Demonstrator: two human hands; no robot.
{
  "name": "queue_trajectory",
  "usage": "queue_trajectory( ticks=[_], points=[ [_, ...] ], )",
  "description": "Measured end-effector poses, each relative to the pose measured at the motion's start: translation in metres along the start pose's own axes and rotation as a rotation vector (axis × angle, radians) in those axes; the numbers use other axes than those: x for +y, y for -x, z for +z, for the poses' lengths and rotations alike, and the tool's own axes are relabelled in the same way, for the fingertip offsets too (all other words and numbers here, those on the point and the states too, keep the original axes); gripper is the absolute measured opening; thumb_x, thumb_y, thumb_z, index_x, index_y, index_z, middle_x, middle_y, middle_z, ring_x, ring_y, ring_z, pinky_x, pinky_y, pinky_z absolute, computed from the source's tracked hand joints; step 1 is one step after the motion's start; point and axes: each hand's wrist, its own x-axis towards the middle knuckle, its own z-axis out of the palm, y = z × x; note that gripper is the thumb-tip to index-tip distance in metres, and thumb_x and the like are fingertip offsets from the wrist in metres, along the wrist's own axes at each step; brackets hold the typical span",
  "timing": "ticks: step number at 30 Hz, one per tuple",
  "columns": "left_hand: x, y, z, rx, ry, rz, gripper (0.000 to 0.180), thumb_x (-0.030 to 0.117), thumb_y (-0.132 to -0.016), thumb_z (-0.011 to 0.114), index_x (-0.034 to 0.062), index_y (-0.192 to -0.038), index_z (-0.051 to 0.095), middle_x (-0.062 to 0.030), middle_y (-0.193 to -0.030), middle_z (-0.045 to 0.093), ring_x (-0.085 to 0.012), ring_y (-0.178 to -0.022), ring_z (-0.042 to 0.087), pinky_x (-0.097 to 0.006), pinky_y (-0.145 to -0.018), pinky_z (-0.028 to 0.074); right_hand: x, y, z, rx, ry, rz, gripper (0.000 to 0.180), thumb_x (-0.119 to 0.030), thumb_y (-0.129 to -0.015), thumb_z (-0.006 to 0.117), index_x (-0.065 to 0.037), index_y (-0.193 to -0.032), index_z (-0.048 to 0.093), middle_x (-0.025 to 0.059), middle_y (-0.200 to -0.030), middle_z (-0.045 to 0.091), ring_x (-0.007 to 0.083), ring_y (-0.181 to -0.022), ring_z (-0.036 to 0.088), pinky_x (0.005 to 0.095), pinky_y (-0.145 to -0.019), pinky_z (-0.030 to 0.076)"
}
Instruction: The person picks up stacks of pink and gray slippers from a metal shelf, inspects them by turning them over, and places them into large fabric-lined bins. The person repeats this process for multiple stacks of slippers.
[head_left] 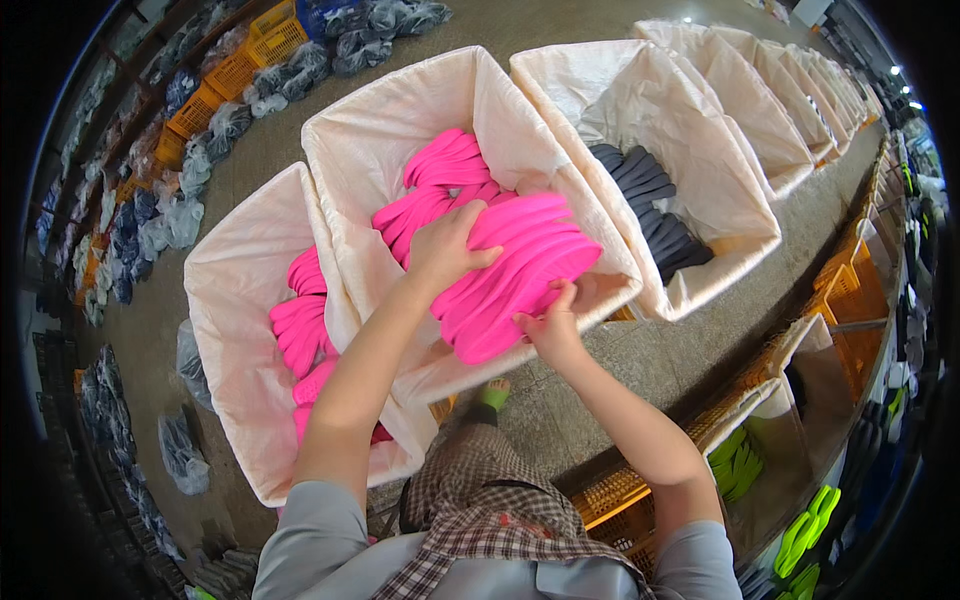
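Observation:
Between my two hands is a thick stack of bright pink shoe soles point(530, 265), tilted above the near right corner of a cloth-lined bin point(385, 105). My left hand point(447, 250) grips its left side, thumb across the top. At the lower right edge, my right hand point(553, 325) clasps the soles with its fingers and thumb. More pink soles point(445, 160) lie bundled inside this same bin, beneath and beyond the stack. A neighbouring lined bin point(235, 260) on the left also contains pink soles point(300, 330), partly covered by my left forearm.
To the right, another lined bin point(735, 235) holds dark grey soles point(635, 185). Further lined bins point(760, 100) run off in a row. Bagged goods point(230, 120) and orange crates point(232, 72) line the far left. Green soles point(738, 465) sit at the lower right.

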Motion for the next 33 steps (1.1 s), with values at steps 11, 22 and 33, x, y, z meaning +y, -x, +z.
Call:
queue_trajectory(
  ticks=[11, 22, 33],
  points=[
    [-0.173, 0.075, 0.163, -0.992, -0.13, -0.456, 0.111, 0.063, -0.063, 0.073, 0.0138, -0.147, 0.019, -0.0123, -0.149, 0.031, -0.0311, -0.137, 0.031, -0.055, -0.112, 0.02, 0.09, -0.116, 0.06, -1.053, 1.437, 0.227, 0.039, -0.021, -0.086, 0.058, -0.006, -0.122, 0.057, 0.0223, -0.11, 0.063, 0.0337, -0.099, 0.064, 0.0422, -0.078, 0.051],
    [-0.137, 0.037, 0.193, -0.798, -0.069, -0.299, 0.109, 0.059, -0.058, 0.078, 0.0205, -0.146, 0.026, -0.0124, -0.147, 0.03, -0.0354, -0.135, 0.029, -0.061, -0.103, 0.031, -0.014, 0.007, -0.046, -0.527, 0.828, -0.192, 0.026, -0.012, -0.079, 0.057, -0.005, -0.105, 0.058, 0.0165, -0.096, 0.062, 0.0362, -0.085, 0.061, 0.0437, -0.075, 0.051],
    [-0.15, 0.032, 0.21, -0.796, -0.027, -0.164, 0.112, 0.053, -0.061, 0.08, 0.0119, -0.147, 0.02, -0.0209, -0.144, 0.032, -0.0414, -0.132, 0.03, -0.053, -0.106, 0.029, -0.009, 0.158, -0.095, -0.218, 0.549, -0.026, 0.028, -0.014, -0.085, 0.056, -0.006, -0.112, 0.056, 0.0142, -0.097, 0.062, 0.0337, -0.092, 0.06, 0.0435, -0.076, 0.05]
  ],
)
